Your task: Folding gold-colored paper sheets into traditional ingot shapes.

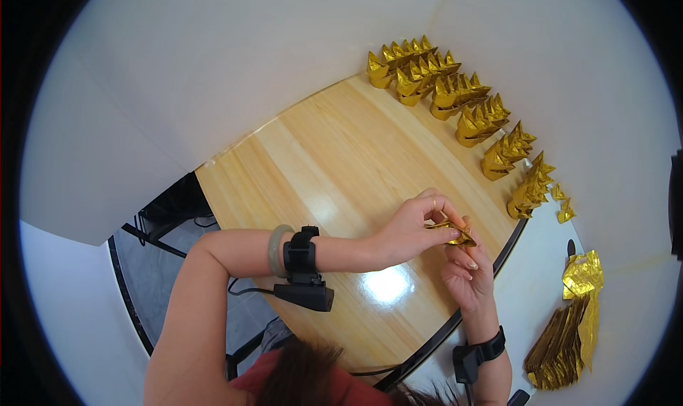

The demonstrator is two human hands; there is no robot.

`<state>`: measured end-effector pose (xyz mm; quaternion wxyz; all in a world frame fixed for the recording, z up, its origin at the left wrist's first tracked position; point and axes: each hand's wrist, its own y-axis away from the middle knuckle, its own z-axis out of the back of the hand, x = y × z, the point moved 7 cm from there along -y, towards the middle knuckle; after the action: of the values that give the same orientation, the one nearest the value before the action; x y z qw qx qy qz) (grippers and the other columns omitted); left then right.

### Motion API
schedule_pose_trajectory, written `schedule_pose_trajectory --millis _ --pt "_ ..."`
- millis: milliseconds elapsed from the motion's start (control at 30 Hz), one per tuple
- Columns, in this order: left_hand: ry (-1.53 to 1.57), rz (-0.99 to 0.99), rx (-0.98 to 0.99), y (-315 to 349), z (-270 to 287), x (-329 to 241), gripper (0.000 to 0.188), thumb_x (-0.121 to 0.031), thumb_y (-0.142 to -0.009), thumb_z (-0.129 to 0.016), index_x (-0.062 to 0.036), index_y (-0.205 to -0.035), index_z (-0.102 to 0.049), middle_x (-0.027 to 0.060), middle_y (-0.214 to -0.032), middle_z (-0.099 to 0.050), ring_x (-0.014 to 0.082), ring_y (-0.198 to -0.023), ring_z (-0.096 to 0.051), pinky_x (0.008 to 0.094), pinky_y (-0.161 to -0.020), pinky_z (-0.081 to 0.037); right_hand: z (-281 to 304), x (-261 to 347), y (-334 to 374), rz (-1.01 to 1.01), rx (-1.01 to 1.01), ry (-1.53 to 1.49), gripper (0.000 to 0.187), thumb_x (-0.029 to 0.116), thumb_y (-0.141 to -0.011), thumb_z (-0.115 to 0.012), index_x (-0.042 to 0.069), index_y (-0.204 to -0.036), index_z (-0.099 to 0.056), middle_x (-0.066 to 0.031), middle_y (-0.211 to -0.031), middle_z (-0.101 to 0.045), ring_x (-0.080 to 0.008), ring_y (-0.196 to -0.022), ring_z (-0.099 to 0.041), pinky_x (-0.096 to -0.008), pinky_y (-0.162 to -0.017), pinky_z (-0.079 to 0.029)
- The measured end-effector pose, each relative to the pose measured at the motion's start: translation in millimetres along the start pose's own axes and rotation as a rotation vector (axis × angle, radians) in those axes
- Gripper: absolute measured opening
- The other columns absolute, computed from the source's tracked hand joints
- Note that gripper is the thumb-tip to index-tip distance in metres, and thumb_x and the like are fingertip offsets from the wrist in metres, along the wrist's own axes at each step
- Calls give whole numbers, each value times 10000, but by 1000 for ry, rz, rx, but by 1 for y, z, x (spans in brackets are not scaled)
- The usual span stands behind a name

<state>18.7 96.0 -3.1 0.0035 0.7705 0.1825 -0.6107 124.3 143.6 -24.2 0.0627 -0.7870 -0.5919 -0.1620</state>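
A small piece of folded gold foil paper (464, 240) is held just above the right side of the wooden table. My left hand (420, 224) pinches it between thumb and fingers. From the right, my right hand (471, 272) meets it with its fingertips, the other fingers curled below. Part of the paper is covered by the fingers, so its full shape is hidden. Stacked folded gold paper pieces with pointed tips stand in several rows along the far right edge, the closest being one row (530, 187) beyond my right hand.
A fanned pile of flat gold paper sheets (558, 345) lies on the white surface at right, with a crinkled gold sheet (583, 273) above it. Two small loose folded pieces (565, 211) sit near the wall. A black edge borders the wooden table (334, 164); white walls rise behind.
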Motion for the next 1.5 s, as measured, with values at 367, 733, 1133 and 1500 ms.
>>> schedule_pose_trajectory --millis 367,733,1133,1500 --pt "-42 -9 84 -2 3 -5 290 80 -771 -505 -3 -1025 -616 64 -1050 -503 151 -1043 -507 273 -930 -406 8 6 1 89 -95 -28 254 98 -931 -510 86 -1183 -478 -32 -905 -548 -62 -644 -466 -172 -486 -391" --pt "-15 387 171 -4 12 10 286 -87 -890 -482 -5 -1148 -576 63 -1074 -575 138 -1051 -522 281 -926 -409 -57 39 20 837 -231 1751 338 78 -760 -663 53 -1075 -544 -71 -980 -599 -174 -763 -598 -282 -695 -477" --pt "-1075 -574 434 -2 0 -40 166 -159 -735 -696 -141 -896 -659 32 -981 -545 284 -1055 -472 373 -882 -432 -52 26 13 572 -7 2282 120 91 -740 -685 74 -822 -599 -39 -875 -593 -226 -770 -595 -326 -634 -493" --pt "-1218 -747 473 4 -9 -39 104 -157 -690 -642 -143 -793 -649 5 -897 -555 233 -1002 -518 349 -845 -438 -58 25 14 605 24 2417 126 126 -715 -699 98 -789 -601 -21 -829 -608 -205 -733 -594 -317 -604 -491"
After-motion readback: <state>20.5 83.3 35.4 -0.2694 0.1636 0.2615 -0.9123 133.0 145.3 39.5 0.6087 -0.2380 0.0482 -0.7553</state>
